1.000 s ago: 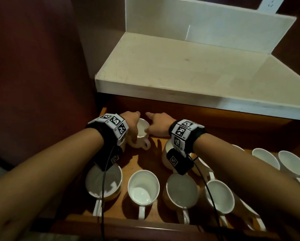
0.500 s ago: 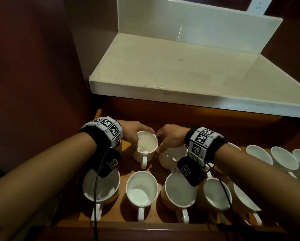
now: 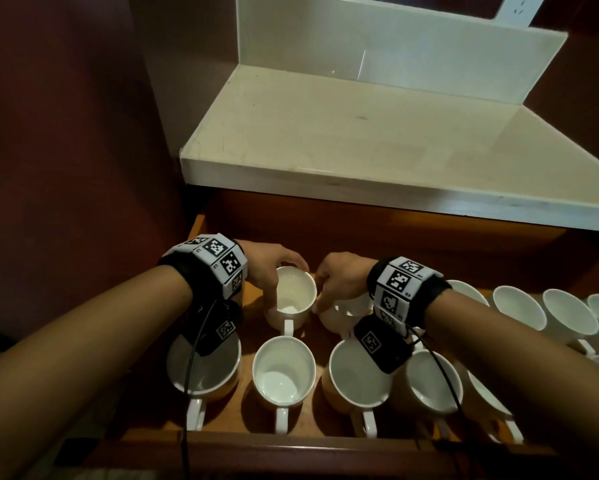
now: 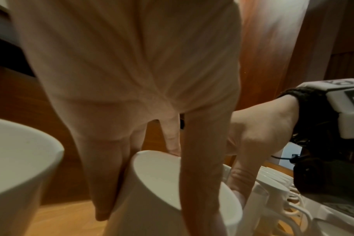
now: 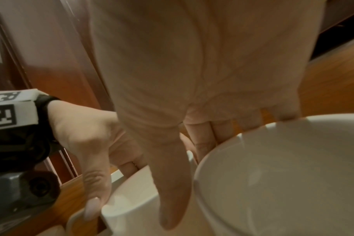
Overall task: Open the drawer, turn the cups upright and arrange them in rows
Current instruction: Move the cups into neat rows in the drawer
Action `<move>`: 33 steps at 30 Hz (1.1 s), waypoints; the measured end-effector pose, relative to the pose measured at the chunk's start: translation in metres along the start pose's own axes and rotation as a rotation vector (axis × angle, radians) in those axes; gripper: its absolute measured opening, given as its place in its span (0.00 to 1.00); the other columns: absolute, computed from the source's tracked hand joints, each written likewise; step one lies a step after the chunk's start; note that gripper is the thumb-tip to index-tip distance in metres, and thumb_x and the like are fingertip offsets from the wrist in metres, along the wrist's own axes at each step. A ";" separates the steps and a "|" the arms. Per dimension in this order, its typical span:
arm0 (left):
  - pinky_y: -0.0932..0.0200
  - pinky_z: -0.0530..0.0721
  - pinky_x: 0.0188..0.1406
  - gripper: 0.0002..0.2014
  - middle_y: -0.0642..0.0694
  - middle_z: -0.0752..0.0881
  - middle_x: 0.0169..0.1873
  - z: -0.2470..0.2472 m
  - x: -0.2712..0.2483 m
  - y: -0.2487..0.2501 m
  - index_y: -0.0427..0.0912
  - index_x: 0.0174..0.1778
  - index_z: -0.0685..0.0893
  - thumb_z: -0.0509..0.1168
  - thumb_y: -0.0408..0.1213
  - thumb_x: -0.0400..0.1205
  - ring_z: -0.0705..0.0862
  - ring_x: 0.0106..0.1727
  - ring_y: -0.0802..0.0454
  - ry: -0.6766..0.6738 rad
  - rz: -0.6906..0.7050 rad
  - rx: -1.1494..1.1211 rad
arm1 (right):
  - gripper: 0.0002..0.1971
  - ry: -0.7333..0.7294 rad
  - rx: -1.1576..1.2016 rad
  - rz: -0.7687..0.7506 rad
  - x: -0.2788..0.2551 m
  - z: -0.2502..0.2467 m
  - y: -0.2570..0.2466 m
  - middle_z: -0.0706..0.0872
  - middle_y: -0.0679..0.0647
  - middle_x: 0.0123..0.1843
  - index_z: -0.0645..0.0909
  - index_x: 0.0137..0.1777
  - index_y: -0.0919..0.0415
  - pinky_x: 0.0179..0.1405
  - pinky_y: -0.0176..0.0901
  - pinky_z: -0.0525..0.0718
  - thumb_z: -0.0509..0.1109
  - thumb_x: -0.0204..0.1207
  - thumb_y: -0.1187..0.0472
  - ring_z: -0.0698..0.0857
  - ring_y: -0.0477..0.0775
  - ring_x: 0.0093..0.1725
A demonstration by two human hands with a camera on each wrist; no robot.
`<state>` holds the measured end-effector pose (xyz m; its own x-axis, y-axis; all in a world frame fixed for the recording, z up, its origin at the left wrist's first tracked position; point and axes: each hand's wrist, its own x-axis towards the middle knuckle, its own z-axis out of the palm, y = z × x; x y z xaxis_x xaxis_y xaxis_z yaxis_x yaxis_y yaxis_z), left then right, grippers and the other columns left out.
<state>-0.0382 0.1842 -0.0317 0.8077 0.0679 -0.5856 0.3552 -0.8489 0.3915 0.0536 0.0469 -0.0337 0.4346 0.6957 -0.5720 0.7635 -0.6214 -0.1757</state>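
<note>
Fingers of the left hand curl around the far and left sides of a white cup, the thumb pressed low on its near-left wall, while the right hand touches the same cup's right side with its thumb and fingertips; the wrist views show the right hand's other fingers lying against the rim of a neighbouring cup, though whether they grip it cannot be told. The held cup is plain glossy white, upright, mouth open to the camera, its handle pointing toward the drawer's front edge. It stands in the back row near the far left corner of the open wooden drawer. In front of it, along the drawer's front edge, a row of upright white cups runs left to right, of which 4 are clearly seen: the first, the second, the third and the fourth, all with handles turned toward the front. More white cups cluster toward the drawer's right side, mouths tipped toward the viewer. Both wrists carry black bands with printed marker blocks. A pale countertop overhangs the drawer's back edge.
</note>
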 end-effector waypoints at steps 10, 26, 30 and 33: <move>0.44 0.77 0.72 0.47 0.49 0.73 0.74 0.001 -0.003 0.000 0.55 0.78 0.67 0.81 0.30 0.64 0.72 0.74 0.45 -0.008 -0.044 -0.020 | 0.23 -0.004 -0.017 -0.020 -0.003 -0.003 -0.004 0.87 0.51 0.59 0.86 0.63 0.54 0.53 0.46 0.82 0.79 0.69 0.47 0.84 0.54 0.58; 0.52 0.84 0.59 0.21 0.39 0.87 0.59 -0.020 -0.028 -0.051 0.36 0.62 0.84 0.75 0.38 0.73 0.86 0.61 0.42 0.147 -0.229 0.476 | 0.28 0.089 -0.157 -0.228 0.033 -0.011 -0.109 0.86 0.58 0.63 0.81 0.68 0.59 0.54 0.45 0.83 0.74 0.73 0.42 0.84 0.59 0.60; 0.49 0.84 0.58 0.13 0.35 0.87 0.57 -0.027 -0.026 -0.055 0.33 0.58 0.85 0.68 0.32 0.78 0.85 0.60 0.37 0.243 -0.206 0.484 | 0.30 0.085 -0.234 -0.203 0.040 -0.014 -0.117 0.87 0.56 0.59 0.82 0.66 0.60 0.47 0.42 0.81 0.75 0.70 0.40 0.85 0.58 0.56; 0.44 0.85 0.59 0.12 0.33 0.87 0.56 -0.033 -0.024 -0.059 0.33 0.56 0.86 0.65 0.31 0.79 0.86 0.58 0.35 0.294 -0.183 0.456 | 0.30 0.097 -0.277 -0.193 0.043 -0.016 -0.116 0.86 0.56 0.60 0.80 0.68 0.60 0.45 0.42 0.77 0.75 0.72 0.42 0.84 0.58 0.59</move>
<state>-0.0631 0.2502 -0.0177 0.8722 0.3226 -0.3677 0.3153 -0.9455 -0.0814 -0.0090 0.1549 -0.0248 0.3033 0.8299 -0.4682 0.9307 -0.3634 -0.0412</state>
